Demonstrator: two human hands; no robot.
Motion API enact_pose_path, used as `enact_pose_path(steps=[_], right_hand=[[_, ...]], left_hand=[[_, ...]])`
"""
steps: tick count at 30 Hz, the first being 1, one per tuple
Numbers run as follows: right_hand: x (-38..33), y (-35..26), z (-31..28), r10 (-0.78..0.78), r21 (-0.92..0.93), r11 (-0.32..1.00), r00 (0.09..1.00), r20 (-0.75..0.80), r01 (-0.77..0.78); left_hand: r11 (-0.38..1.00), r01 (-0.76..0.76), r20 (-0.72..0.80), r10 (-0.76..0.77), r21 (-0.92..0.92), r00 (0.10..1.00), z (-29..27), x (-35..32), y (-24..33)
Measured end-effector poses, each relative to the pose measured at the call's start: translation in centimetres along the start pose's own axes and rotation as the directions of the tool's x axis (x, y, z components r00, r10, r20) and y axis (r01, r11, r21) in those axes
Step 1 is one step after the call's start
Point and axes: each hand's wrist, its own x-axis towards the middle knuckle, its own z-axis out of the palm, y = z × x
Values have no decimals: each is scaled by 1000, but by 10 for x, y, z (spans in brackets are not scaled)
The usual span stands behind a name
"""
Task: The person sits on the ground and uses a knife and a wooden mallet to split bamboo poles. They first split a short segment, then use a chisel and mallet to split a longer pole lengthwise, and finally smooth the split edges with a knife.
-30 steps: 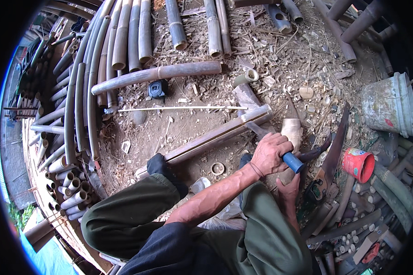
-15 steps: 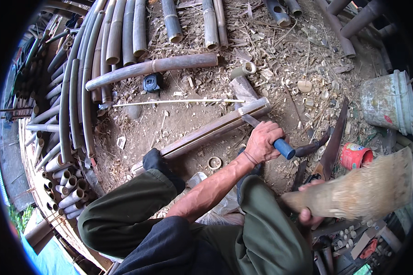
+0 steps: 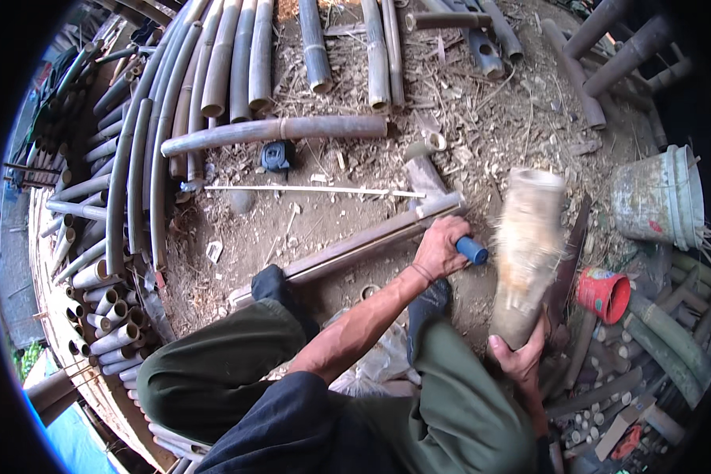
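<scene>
My left hand (image 3: 438, 250) is closed round the blue handle (image 3: 472, 250) of a chisel, whose blade is mostly hidden by the hand. It is over the far right end of a bamboo pole (image 3: 347, 246) with a long slot along it. In my right hand (image 3: 523, 355) is a mallet (image 3: 529, 245), a thick club with a frayed, pale surface, raised to the right of the chisel and blurred by motion. My dark-covered left foot (image 3: 275, 286) presses on the slotted pole's near end. Under its far end lies a short bamboo piece (image 3: 425, 174).
Beyond the work lie a bamboo pole (image 3: 292, 129), a black tape measure (image 3: 276, 156) and a thin pale strip (image 3: 316, 189). Bamboo poles (image 3: 122, 189) are stacked at left. A whitish bucket (image 3: 657, 197), a red tin (image 3: 603, 294) and a saw (image 3: 574, 253) are on the right. Chips cover the ground.
The mallet has swung from lying out to the lower right to standing upright, closer to the chisel. My left hand keeps its grip on the chisel. The whole view has shifted slightly.
</scene>
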Motion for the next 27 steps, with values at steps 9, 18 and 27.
enact_pose_path(steps=[9, 18, 27], right_hand=[[32, 43, 38, 438, 262, 856, 895, 86, -445], [39, 57, 55, 283, 45, 955, 947, 150, -292], [99, -19, -13, 113, 294, 952, 991, -70, -88]], left_hand=[[999, 39, -327, -44, -24, 944, -42, -47, 38], [772, 397, -379, -605, -496, 701, -124, 10, 73], [872, 270, -313, -412, -408, 856, -75, 70, 9]])
